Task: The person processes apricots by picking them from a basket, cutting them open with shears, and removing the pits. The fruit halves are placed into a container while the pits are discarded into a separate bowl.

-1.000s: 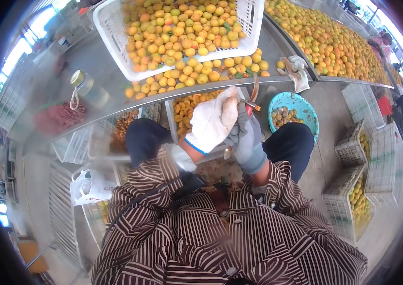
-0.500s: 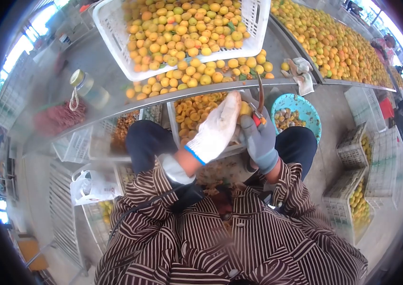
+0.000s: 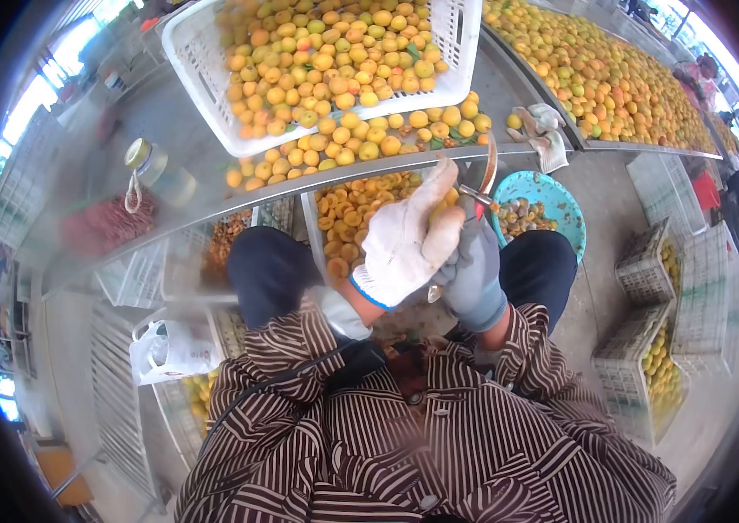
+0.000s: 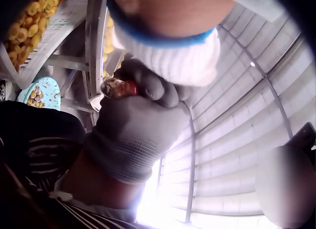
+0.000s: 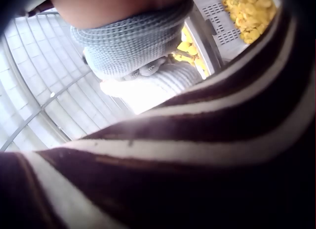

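In the head view my left hand (image 3: pixel 409 240), in a white glove with a blue cuff edge, pinches a yellow apricot (image 3: pixel 450 197), mostly hidden behind its fingers. Close against it, my right hand (image 3: pixel 476 270) in a grey glove grips a red-handled tool (image 3: pixel 481 207) with a thin curved piece and a metal part sticking out forward. From the left wrist view, the grey fingers curl round the tool, whose metal end (image 4: pixel 114 87) shows beside the red. Below both hands, a white crate (image 3: pixel 315 235) holds halved apricots (image 3: pixel 348 218).
A white basket (image 3: pixel 213 122) of whole apricots stands on the metal table (image 3: pixel 291 185), with loose apricots along its edge. At right are a turquoise basin (image 3: pixel 572 213) with pits, and stacked crates (image 3: pixel 705 296). A jar (image 3: pixel 160 170) and white gloves (image 3: pixel 544 135) lie on the table.
The hands parted slightly with the apricot showing between them, then closed together again. My left hand has turned, its fingers now over the apricot; the tool stays in my right hand.
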`<state>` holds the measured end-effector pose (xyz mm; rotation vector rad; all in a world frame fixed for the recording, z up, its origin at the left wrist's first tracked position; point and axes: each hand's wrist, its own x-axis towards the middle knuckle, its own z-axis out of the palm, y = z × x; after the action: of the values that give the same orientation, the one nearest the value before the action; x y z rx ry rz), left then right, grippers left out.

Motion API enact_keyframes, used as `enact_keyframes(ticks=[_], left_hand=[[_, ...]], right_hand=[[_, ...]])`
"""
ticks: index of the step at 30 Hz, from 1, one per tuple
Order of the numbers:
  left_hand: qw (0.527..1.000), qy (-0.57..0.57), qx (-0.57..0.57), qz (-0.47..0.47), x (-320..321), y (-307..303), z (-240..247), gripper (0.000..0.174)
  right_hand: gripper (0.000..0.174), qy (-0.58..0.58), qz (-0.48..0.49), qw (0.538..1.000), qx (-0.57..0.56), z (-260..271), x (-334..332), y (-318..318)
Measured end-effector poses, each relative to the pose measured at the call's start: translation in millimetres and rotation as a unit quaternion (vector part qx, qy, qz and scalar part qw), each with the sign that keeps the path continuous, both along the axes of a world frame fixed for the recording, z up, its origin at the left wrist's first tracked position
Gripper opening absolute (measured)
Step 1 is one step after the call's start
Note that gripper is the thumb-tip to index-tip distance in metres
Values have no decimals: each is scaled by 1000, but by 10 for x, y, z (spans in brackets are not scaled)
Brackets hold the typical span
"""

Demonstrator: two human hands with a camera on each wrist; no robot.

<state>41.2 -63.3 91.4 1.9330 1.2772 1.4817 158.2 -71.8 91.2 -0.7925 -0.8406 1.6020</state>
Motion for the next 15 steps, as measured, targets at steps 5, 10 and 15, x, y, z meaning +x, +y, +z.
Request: enact_keyframes(ticks=[5, 10, 15], left_hand=[[982, -107, -128, -84, -53, -43, 27, 53], [916, -288, -247, -133, -87, -13, -24, 59], [775, -480, -333, -242, -224, -16, -83, 56]], right_hand=[[36, 211, 178, 957, -86, -31, 213, 170], [33, 147, 210, 964, -70, -127, 303, 253], [31, 87, 145, 983, -71, -38, 326, 248]])
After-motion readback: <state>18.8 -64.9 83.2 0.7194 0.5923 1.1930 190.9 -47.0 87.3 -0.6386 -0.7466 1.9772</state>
